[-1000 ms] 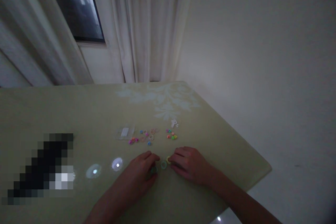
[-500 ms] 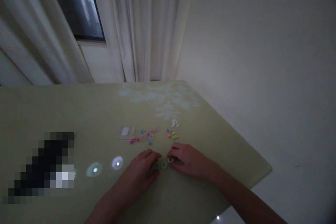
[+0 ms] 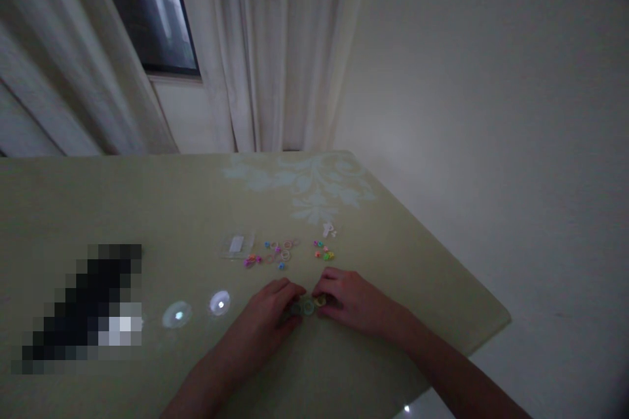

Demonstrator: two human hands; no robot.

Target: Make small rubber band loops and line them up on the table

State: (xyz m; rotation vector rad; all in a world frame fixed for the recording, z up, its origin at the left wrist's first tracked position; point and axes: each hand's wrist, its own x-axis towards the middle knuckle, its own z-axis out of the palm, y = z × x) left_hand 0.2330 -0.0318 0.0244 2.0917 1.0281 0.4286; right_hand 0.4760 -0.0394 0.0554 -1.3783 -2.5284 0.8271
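Observation:
Both my hands rest on a pale green table (image 3: 147,209), fingertips nearly meeting. My left hand (image 3: 272,314) curls its fingers round a small dark green ring (image 3: 295,308). My right hand (image 3: 351,301) pinches a small yellow ring (image 3: 320,301). Between the two lies a light green ring (image 3: 308,307), touching or almost touching both. The light is dim and the rings are tiny, so the exact grip is hard to read.
Beyond my hands lie several small coloured rings and beads (image 3: 278,253), another small cluster (image 3: 324,251), a clear plastic packet (image 3: 236,245) and a white piece (image 3: 329,230). A blurred dark object (image 3: 88,308) is at the left. The table's right edge (image 3: 491,317) is close.
My hands have drawn closer together, bringing the dark green and yellow rings up against the light green one. The view has shifted slightly.

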